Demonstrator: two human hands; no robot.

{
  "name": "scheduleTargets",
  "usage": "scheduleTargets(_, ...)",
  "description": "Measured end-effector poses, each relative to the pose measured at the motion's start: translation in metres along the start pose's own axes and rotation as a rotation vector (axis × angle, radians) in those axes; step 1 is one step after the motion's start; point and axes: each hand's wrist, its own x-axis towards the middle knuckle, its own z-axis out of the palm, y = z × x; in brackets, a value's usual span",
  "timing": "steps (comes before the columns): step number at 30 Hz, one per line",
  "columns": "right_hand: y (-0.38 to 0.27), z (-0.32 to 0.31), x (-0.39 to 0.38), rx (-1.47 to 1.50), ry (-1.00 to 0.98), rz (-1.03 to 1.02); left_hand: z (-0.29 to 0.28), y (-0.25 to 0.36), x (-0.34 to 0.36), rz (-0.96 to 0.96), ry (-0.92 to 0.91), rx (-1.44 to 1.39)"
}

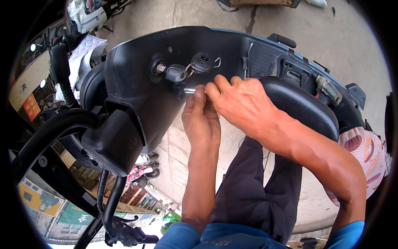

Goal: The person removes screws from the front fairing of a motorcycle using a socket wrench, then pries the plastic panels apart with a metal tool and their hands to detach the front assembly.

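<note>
My left hand pinches a small silver metal cylinder against the scooter's black front panel. My right hand is closed beside it, fingertips meeting my left thumb; what they hold is hidden. Just above, a key sits in the ignition, with a black fob on its ring.
A black seat lies right of my hands, near a grey power tool and a thin screwdriver on the footboard. Black handlebar tubing fills the left. A patterned cloth hangs at right.
</note>
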Motion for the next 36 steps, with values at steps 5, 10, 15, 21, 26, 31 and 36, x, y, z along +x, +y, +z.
scheduleTargets(5,0.033,-0.054,0.021,0.360,-0.739,0.084,-0.011,-0.004,0.002,0.052,-0.066,-0.013)
scheduleTargets(10,0.043,-0.060,0.032,0.487,-0.721,0.165,-0.006,-0.005,0.002,0.052,-0.047,-0.032)
scheduleTargets(15,0.014,-0.007,-0.006,0.004,-0.078,-0.092,0.003,-0.001,-0.006,0.034,0.031,-0.022)
scheduleTargets(21,0.001,-0.010,-0.005,-0.115,-0.183,-0.040,-0.001,0.002,0.004,0.022,0.069,0.026)
scheduleTargets(26,0.032,-0.076,0.036,0.476,-0.864,0.199,-0.009,0.002,0.004,0.052,-0.027,-0.018)
scheduleTargets(31,0.034,-0.067,0.029,0.543,-0.709,0.236,-0.005,0.000,0.005,0.053,-0.024,-0.075)
scheduleTargets(36,-0.003,0.005,-0.005,-0.149,0.060,-0.080,0.007,0.000,-0.002,-0.015,0.043,-0.044)
